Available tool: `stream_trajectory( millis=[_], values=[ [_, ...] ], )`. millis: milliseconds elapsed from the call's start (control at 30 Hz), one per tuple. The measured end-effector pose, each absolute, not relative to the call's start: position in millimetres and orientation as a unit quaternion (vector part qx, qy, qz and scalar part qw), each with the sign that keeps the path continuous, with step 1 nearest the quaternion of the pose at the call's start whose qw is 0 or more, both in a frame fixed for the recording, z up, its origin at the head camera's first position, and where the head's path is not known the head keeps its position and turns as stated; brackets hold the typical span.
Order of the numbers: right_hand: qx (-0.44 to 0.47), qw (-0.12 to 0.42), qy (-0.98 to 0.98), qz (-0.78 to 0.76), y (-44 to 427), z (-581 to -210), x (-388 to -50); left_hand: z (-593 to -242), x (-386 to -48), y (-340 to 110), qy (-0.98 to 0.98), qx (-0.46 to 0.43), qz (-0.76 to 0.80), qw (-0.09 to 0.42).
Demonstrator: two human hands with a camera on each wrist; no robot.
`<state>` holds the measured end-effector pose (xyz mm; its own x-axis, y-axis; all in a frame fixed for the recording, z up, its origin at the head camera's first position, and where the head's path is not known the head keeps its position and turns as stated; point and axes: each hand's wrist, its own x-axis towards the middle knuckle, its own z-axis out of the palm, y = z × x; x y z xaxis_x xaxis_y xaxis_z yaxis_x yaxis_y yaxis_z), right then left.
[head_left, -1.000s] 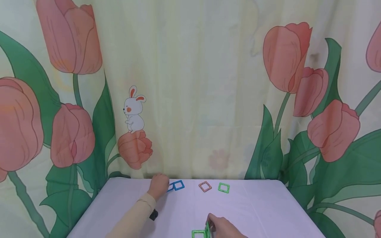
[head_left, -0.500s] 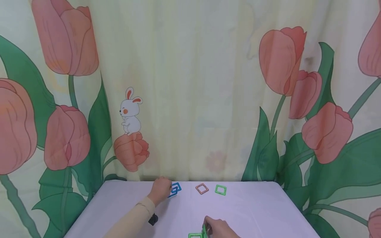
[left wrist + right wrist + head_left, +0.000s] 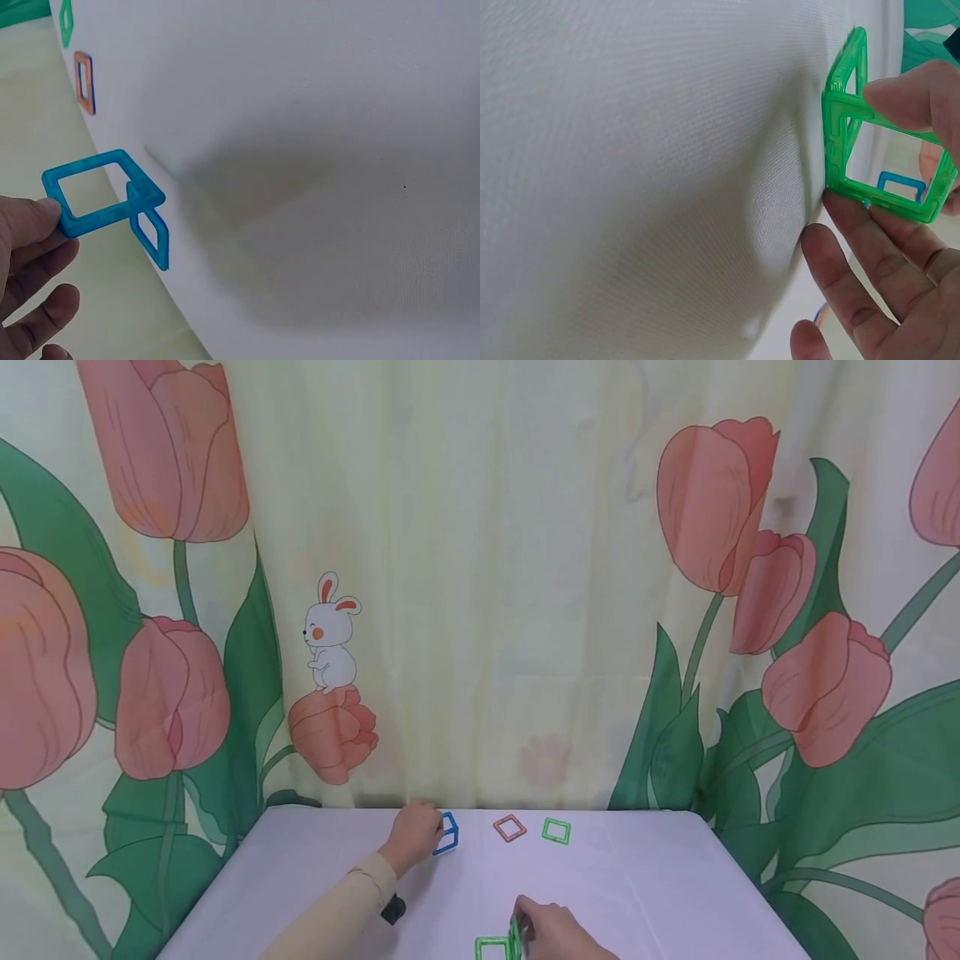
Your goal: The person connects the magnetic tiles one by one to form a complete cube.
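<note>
My left hand (image 3: pixel 415 837) reaches to the table's far side. Its thumb and fingers pinch a blue square magnetic tile (image 3: pixel 101 218) by one corner, raised off the cloth. Behind that tile is a second blue tile (image 3: pixel 163 240), overlapped in view; whether the two touch I cannot tell. Nearer the front, my right hand (image 3: pixel 558 931) pinches a green square magnetic tile (image 3: pixel 885 201) that stands upright. Along its lower edge another green tile (image 3: pixel 492 940) lies on the table, seemingly joined to it. The remaining right fingers rest against the cloth.
An orange tile (image 3: pixel 501 833) and a third green tile (image 3: pixel 555 840) lie near the far edge of the white-covered table (image 3: pixel 637 893). Behind it hangs a tulip-print curtain (image 3: pixel 465 610). A black object (image 3: pixel 393 909) shows beneath the left wrist.
My left hand has shifted slightly right, bringing the held blue tile across the other blue one and changing its tilt. The right hand keeps its grip in place; the head view has swayed a little.
</note>
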<state>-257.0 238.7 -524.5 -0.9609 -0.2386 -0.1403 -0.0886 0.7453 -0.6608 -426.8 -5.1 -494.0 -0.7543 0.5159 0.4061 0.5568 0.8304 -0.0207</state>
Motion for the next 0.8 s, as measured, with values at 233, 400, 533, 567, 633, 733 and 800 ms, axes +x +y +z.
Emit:
stream_trajectory(
  millis=[233, 400, 533, 567, 633, 733, 800],
  values=[
    [-0.08, 0.112, 0.928, -0.345, 237.1, -523.0, -257.2, -488.7, -418.3, -3.0, -0.935, -0.293, -0.058, 0.189],
    [-0.072, 0.117, 0.931, -0.339, 235.5, -521.6, -257.6, -485.3, -413.4, 0.7, -0.934, -0.302, -0.069, 0.179],
    [-0.074, 0.115, 0.936, -0.326, 235.1, -520.0, -259.2, -483.3, -410.7, 5.7, -0.932, -0.307, -0.073, 0.177],
    [-0.077, 0.111, 0.937, -0.322, 234.9, -519.7, -259.4, -482.9, -409.8, 7.1, -0.932, -0.308, -0.072, 0.176],
    [-0.078, 0.11, 0.938, -0.321, 234.7, -519.2, -259.1, -482.5, -407.7, 9.7, -0.932, -0.309, -0.074, 0.172],
    [-0.077, 0.109, 0.935, -0.329, 233.8, -519.5, -258.5, -482.5, -403.6, 13.7, -0.935, -0.309, -0.079, 0.155],
    [-0.066, 0.121, 0.93, -0.339, 232.5, -520.2, -257.1, -482.9, -399.8, 15.8, -0.937, -0.308, -0.082, 0.142]
  ],
)
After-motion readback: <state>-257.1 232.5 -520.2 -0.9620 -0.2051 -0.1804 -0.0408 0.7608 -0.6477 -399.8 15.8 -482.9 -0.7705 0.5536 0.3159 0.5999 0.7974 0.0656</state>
